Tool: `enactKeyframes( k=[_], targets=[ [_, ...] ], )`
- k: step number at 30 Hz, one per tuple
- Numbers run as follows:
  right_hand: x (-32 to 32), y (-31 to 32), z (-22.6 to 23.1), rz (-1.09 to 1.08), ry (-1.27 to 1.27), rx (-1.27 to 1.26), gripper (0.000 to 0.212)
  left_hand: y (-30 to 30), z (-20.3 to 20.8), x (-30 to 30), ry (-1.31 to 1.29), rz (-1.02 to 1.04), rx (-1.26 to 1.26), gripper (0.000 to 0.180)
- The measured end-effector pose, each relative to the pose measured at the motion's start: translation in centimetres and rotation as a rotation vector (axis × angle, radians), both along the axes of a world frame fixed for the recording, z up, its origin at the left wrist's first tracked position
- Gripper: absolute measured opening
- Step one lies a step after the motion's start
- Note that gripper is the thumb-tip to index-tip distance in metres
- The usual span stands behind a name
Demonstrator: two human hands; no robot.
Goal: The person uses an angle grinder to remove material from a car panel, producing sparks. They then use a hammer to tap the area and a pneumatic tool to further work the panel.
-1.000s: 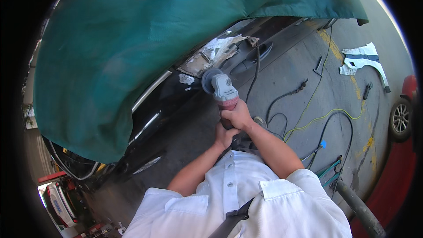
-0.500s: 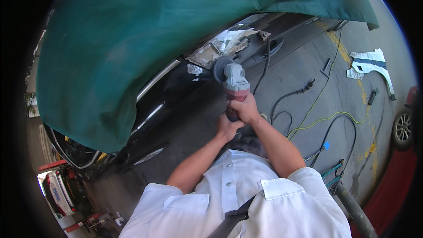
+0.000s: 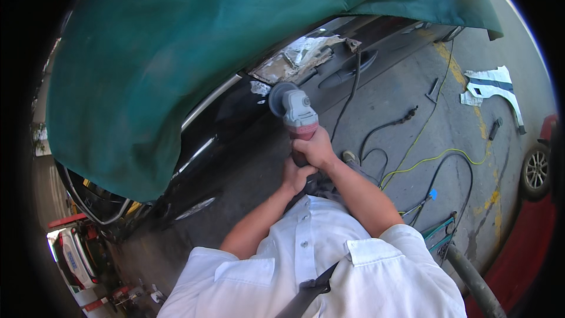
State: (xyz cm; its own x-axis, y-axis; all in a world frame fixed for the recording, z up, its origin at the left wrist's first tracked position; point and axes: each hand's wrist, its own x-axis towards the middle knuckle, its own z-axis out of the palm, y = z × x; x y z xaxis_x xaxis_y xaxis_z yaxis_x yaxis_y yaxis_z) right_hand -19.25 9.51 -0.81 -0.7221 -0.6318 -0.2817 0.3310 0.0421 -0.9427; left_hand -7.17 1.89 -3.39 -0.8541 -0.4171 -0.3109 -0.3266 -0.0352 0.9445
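Note:
Both my hands are wrapped round an angle grinder [image 3: 299,111] with a grey head and a red body. My right hand [image 3: 315,147] grips its body nearer the head. Lower down, my left hand [image 3: 295,175] is closed round the dark rear end. The grinder's round disc [image 3: 281,98] is at the black car [image 3: 235,118], just below a ragged patch of bare, stripped metal [image 3: 281,69]; I cannot tell whether it touches. A small scuffed spot [image 3: 259,88] lies left of the disc. The door handle [image 3: 347,72] is to the right.
A green cover [image 3: 159,65] drapes over the car. Black hoses [image 3: 385,126] and a yellow-green cable [image 3: 438,158] run across the floor at right. Farther right lie a white fender panel [image 3: 493,87] and a red car with a wheel [image 3: 535,172]. My shoe [image 3: 351,158] shows below.
The grinder and both hands have shifted left, and the disc has moved left and slightly down, away from the stripped patch toward the black paint. Both hands keep their grip.

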Motion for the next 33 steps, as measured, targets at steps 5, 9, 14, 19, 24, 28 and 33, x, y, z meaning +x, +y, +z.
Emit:
enactKeyframes(
  k=[5,9,14,19,24,28,33],
  targets=[
    [0.7,0.6,1.8,-0.117,0.018,0.115,0.037,0.0,0.3,0.6,-0.027,-0.071,0.164,0.035],
    [2.9,-0.4,4.1,-0.090,0.194,0.273,0.046,-0.5,-0.3,2.2,-0.034,-0.084,0.106,0.036],
    [2.9,-2.8,5.9,-0.025,0.269,0.307,0.052,-2.0,0.6,2.6,0.147,-0.040,0.148,0.034],
    [3.3,-3.4,7.7,0.027,0.266,0.413,0.049,-1.6,2.9,2.3,0.185,0.055,0.227,0.031],
    [2.9,-4.7,9.2,0.012,0.313,0.320,0.042,-2.4,4.0,2.4,0.161,0.087,0.367,0.029],
    [4.1,-4.2,9.5,-0.012,0.233,0.428,0.040,-2.5,4.2,3.0,-0.001,-0.025,0.306,0.031],
    [3.0,-4.1,9.3,0.029,0.251,0.274,0.030,-2.1,5.0,3.0,0.092,0.093,0.407,0.029]
  ],
)
